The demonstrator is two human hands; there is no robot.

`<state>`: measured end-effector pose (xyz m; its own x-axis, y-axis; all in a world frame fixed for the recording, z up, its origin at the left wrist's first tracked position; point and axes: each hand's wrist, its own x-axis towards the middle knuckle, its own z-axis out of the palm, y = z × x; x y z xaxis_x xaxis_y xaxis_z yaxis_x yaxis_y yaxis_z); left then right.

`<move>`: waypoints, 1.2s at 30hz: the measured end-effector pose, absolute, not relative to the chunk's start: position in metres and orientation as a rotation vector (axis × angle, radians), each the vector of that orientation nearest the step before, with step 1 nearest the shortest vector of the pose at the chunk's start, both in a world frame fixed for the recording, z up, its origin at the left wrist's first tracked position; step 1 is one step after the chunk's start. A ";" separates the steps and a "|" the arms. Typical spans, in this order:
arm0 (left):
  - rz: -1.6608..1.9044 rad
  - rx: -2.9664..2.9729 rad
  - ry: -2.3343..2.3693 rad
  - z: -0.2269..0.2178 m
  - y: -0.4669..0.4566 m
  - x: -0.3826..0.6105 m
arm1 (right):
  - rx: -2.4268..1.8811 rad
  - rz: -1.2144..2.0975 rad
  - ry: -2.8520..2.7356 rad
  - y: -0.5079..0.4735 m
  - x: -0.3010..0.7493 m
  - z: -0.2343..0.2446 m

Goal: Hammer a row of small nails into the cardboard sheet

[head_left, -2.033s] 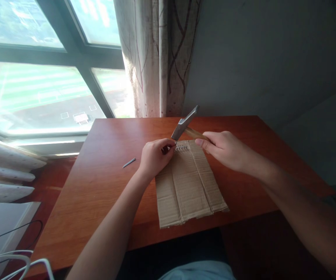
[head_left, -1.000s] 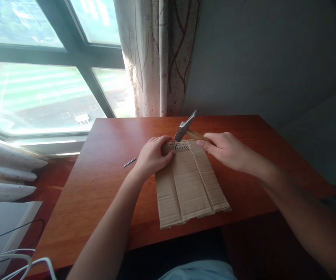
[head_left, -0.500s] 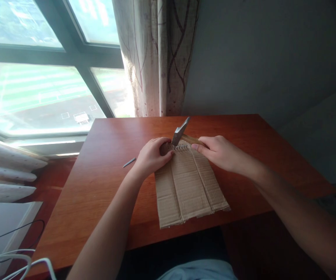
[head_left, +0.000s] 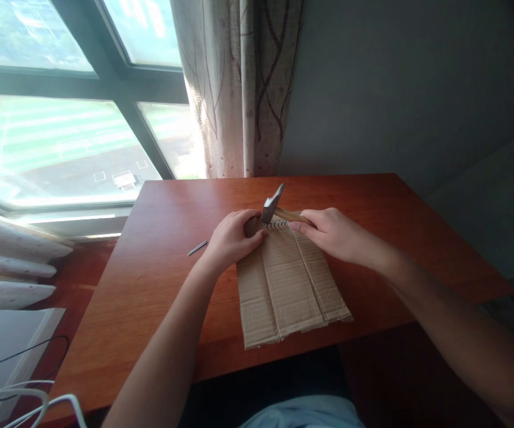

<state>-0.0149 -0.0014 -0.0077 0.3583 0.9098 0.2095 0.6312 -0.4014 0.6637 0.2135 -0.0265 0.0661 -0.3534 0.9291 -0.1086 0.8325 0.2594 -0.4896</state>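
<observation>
My right hand [head_left: 330,232] is closed around the wooden handle of a hammer [head_left: 273,204]. The hammer's metal head is over the far end of a brown corrugated cardboard sheet [head_left: 290,285]. Along that end runs a row of small dark marks or holes [head_left: 278,223], partly hidden by the hammer head. At the sheet's far left corner, my left hand [head_left: 235,238] grips the cardboard, with thumb on the near side and fingers on the far side. Anything small between those fingertips cannot be made out. A loose metal nail [head_left: 196,248] lies on the table left of my left wrist.
The cardboard rests on a reddish-brown wooden table [head_left: 158,285], close to its front edge. Beyond the table stand a window [head_left: 51,142] and a patterned curtain [head_left: 221,89]. White cables [head_left: 38,395] hang by the near left corner.
The hammer head has dropped slightly and shifted a little left, along with my right hand. My left hand, the cardboard and the loose nail stay in place.
</observation>
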 end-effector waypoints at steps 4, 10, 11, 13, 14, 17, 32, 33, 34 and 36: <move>0.785 2.149 1.333 -0.008 -0.001 -0.015 | -1.654 0.688 -2.335 -0.027 0.213 0.064; 0.772 2.147 1.350 -0.009 -0.001 -0.015 | -1.616 0.640 -2.270 -0.026 0.218 0.067; 0.767 2.144 1.359 -0.008 -0.001 -0.015 | -1.598 0.626 -2.234 -0.027 0.220 0.067; 0.759 2.139 1.371 -0.008 -0.002 -0.015 | -1.532 0.635 -2.119 -0.027 0.224 0.067; 0.757 2.137 1.374 -0.007 -0.002 -0.015 | -1.484 0.663 -2.032 -0.028 0.226 0.067; 0.760 2.134 1.381 -0.006 -0.003 -0.015 | -1.326 0.789 -1.687 -0.026 0.231 0.060; 0.766 2.169 1.382 -0.008 -0.002 -0.018 | -1.243 0.618 -1.219 -0.007 0.239 0.022; 0.773 2.176 1.377 -0.009 -0.002 -0.019 | -1.205 0.631 -1.214 -0.007 0.239 0.021; 0.789 2.181 1.369 -0.009 -0.002 -0.019 | -1.166 0.647 -1.218 -0.007 0.239 0.022; 0.864 2.181 1.346 -0.009 -0.001 -0.021 | -1.107 0.695 -1.243 -0.007 0.238 0.022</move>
